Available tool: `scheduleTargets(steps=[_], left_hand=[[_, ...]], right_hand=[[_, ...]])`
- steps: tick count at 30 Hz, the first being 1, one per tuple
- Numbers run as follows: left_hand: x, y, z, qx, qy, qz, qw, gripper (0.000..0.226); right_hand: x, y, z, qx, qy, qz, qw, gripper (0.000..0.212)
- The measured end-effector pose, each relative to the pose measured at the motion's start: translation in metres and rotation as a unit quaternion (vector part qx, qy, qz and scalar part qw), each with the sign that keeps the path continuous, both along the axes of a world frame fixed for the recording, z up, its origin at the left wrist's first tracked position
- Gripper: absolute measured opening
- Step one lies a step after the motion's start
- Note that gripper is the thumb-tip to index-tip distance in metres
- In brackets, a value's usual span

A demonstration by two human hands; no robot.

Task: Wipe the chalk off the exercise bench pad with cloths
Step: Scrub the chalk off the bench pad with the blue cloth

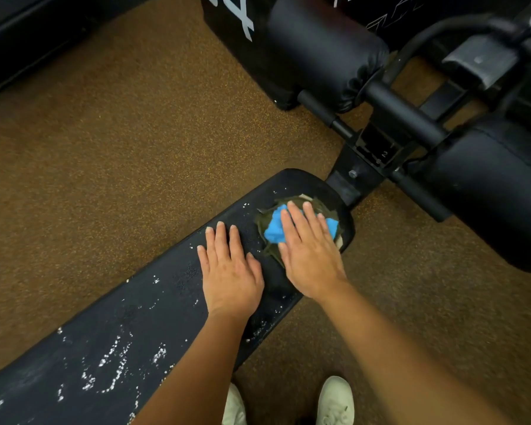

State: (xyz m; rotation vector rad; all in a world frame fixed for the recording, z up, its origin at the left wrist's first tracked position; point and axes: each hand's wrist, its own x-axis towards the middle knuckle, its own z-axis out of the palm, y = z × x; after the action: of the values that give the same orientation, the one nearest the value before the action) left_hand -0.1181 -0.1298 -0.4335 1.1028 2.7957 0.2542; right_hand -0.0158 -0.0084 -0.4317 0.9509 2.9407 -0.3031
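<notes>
Both hands flat on the chalky pad

The pad [154,305] runs lower left, cut off, to upper right; right hand [310,256], fingers spread, presses and half hides blue and dark cloths [273,228] at its far end; left hand [230,271] lies empty, fingers together, beside

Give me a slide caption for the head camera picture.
Right hand presses cloths on chalky bench pad; left hand lies flat.
</notes>
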Motion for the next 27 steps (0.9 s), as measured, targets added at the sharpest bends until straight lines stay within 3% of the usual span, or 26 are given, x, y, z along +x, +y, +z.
scheduleTargets(steps=[7, 13, 18, 24, 27], left_hand=[[0.001, 0.0, 0.002, -0.02, -0.001, -0.001, 1.0, 0.06], [0.001, 0.0, 0.002, -0.022, -0.007, 0.0, 1.0, 0.06], [0.001, 0.001, 0.003, -0.031, -0.005, 0.002, 1.0, 0.061], [0.001, 0.002, 0.003, -0.022, -0.003, 0.007, 1.0, 0.061], [-0.001, 0.002, 0.005, -0.013, -0.011, 0.006, 1.0, 0.062]], right_hand=[[-0.033, 0.026, 0.004, -0.031, -0.018, -0.181, 0.983, 0.068], [0.012, 0.031, 0.006, -0.006, -0.032, 0.001, 0.999, 0.063], [-0.022, 0.048, 0.007, -0.036, -0.029, -0.173, 0.984, 0.067], [-0.017, 0.018, 0.009, -0.02, -0.005, -0.022, 1.0, 0.061], [0.0, 0.029, 0.01, -0.011, -0.005, -0.059, 0.998, 0.061]])
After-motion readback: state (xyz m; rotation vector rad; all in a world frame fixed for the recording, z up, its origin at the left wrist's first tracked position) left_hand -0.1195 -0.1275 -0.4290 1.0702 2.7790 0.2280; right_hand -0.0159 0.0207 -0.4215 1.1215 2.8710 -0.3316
